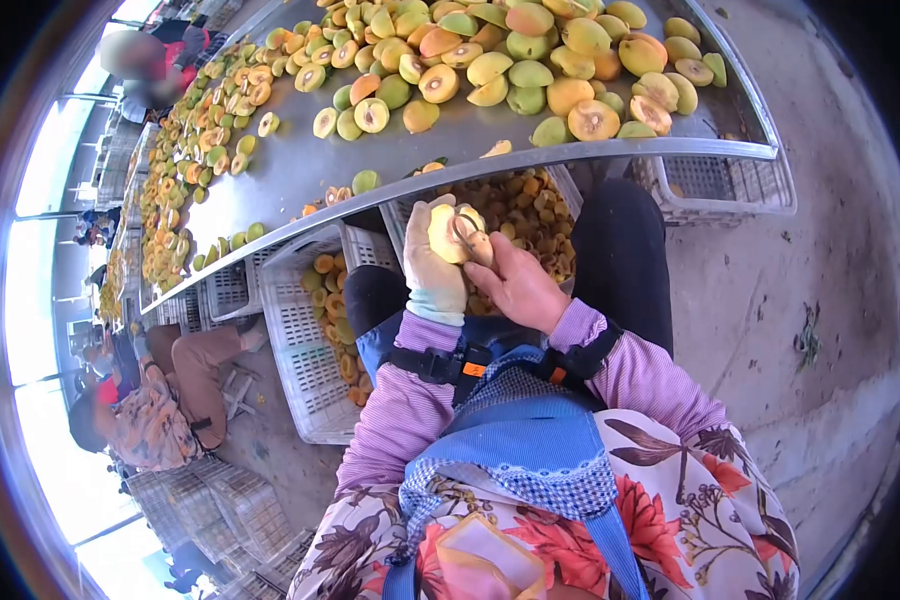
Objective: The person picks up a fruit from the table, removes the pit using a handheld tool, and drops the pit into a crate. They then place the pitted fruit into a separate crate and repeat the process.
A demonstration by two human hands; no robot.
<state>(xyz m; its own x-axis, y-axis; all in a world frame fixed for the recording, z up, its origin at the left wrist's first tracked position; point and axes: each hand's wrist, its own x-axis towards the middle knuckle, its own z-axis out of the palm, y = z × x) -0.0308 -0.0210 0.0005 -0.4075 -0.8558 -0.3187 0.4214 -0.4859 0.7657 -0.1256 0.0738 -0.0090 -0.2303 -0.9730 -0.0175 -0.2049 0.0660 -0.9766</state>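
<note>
My left hand [434,262], in a pale glove, holds a yellow fruit half [446,232] with its cut face towards my right. My bare right hand [520,285] is closed round a small tool with a thin curved end [464,232], which touches the cut face. Much of the tool's handle is hidden by my fingers. Below my hands a crate [566,190] holds many orange-brown fruit pieces. Halved yellow, green and orange fruits [490,68] lie in a heap on the metal table [280,165] beyond.
A white crate [305,350] with fruit stands at my left, and another crate [715,190] under the table's right end. The table's metal rim [570,152] runs just beyond my hands. A seated co-worker [160,420] and stacked crates [220,510] are at the left.
</note>
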